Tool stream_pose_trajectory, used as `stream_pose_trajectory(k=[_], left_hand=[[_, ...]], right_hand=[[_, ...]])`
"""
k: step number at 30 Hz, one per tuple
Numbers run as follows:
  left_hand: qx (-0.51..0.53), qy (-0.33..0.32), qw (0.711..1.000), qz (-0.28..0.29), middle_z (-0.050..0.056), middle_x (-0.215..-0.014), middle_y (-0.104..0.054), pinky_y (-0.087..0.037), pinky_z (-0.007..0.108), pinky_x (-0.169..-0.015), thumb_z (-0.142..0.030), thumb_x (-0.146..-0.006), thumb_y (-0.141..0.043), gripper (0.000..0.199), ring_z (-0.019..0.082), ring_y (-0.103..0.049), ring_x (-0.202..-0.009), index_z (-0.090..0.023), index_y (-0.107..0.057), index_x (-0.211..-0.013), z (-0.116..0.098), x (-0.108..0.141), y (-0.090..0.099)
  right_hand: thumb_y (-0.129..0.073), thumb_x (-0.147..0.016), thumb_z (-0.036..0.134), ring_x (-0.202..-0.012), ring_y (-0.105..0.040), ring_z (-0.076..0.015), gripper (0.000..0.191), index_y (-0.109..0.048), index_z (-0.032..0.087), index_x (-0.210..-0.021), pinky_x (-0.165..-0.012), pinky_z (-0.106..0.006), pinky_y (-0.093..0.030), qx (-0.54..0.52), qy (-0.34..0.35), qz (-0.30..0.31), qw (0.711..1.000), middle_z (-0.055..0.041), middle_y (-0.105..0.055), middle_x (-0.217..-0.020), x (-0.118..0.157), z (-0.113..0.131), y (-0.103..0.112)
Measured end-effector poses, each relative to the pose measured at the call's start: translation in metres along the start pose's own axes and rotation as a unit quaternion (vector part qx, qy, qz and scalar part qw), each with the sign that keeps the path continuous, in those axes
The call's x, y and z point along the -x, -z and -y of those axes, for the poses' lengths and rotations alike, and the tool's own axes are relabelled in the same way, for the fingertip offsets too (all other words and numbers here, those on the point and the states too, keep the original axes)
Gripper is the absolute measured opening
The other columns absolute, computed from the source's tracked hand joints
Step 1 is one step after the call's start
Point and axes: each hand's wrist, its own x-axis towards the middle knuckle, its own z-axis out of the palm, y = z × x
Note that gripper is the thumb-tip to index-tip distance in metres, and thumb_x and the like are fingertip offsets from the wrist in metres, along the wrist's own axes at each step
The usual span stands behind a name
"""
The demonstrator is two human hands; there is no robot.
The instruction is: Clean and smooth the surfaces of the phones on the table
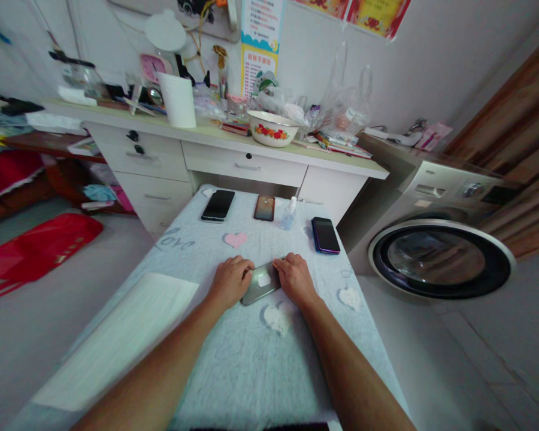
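Observation:
In the middle of the table, a grey phone (pixel 257 292) with a pale patch on its upward face is held between my two hands. My left hand (pixel 232 279) grips its left end with curled fingers. At the right end, my right hand (pixel 295 278) pinches the upper corner. Farther back lie a black-screened phone (pixel 218 205), a small brown phone or phone case (pixel 265 208) and, to the right, a dark phone with a purple edge (pixel 326 235). A clear spray bottle (pixel 288 215) stands upright beyond my right hand.
A long white sheet or cloth (pixel 126 338) lies along the left of the cloth-covered table (pixel 251 371). Behind is a desk (pixel 220 136) carrying a flowered bowl (pixel 273 130), a white cup-shaped container (pixel 178 102) and plastic bags. A washing machine (pixel 435 197) stands at right.

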Motion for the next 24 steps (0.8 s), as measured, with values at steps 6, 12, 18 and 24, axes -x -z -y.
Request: stream_pose_trajectory(k=[6,12,18,24], left_hand=[[0.002,-0.007,1.000,-0.008,0.005,-0.092,-0.065,-0.042,0.032,-0.081,-0.018,-0.084,-0.048,0.020,0.019,-0.058,-0.088,-0.020,-0.066,-0.092,0.002,-0.001,-0.002],[0.006,-0.008,1.000,-0.006,0.005,-0.092,-0.064,-0.042,0.032,-0.082,-0.019,-0.084,-0.048,0.019,0.019,-0.058,-0.089,-0.020,-0.066,-0.092,0.003,0.000,-0.003],[0.005,-0.004,1.000,-0.003,0.005,-0.092,-0.065,-0.042,0.032,-0.081,-0.019,-0.084,-0.048,0.019,0.019,-0.059,-0.089,-0.020,-0.066,-0.092,0.001,0.000,-0.001],[0.001,0.004,1.000,0.005,0.005,-0.093,-0.065,-0.042,0.031,-0.082,-0.019,-0.084,-0.049,0.020,0.019,-0.058,-0.090,-0.021,-0.066,-0.093,0.000,-0.001,0.001]], right_hand=[[-0.043,-0.097,0.027,-0.082,-0.048,-0.0188,0.030,-0.072,0.025,-0.104,-0.077,-0.029,-0.032,0.000,-0.025,-0.014,1.000,-0.0061,-0.059,-0.084,-0.001,-0.005,-0.003],[-0.044,-0.097,0.027,-0.085,-0.049,-0.0190,0.029,-0.071,0.027,-0.108,-0.078,-0.028,-0.032,0.005,-0.049,-0.019,0.999,-0.0066,-0.059,-0.086,-0.002,-0.013,-0.004],[-0.043,-0.097,0.027,-0.085,-0.050,-0.0186,0.030,-0.071,0.026,-0.108,-0.078,-0.028,-0.032,0.009,-0.068,-0.024,0.997,-0.0070,-0.058,-0.087,-0.002,-0.017,-0.003],[-0.041,-0.098,0.028,-0.084,-0.049,-0.0182,0.032,-0.071,0.026,-0.106,-0.078,-0.028,-0.031,0.015,-0.076,-0.027,0.997,-0.0067,-0.058,-0.086,-0.001,-0.019,-0.003]])
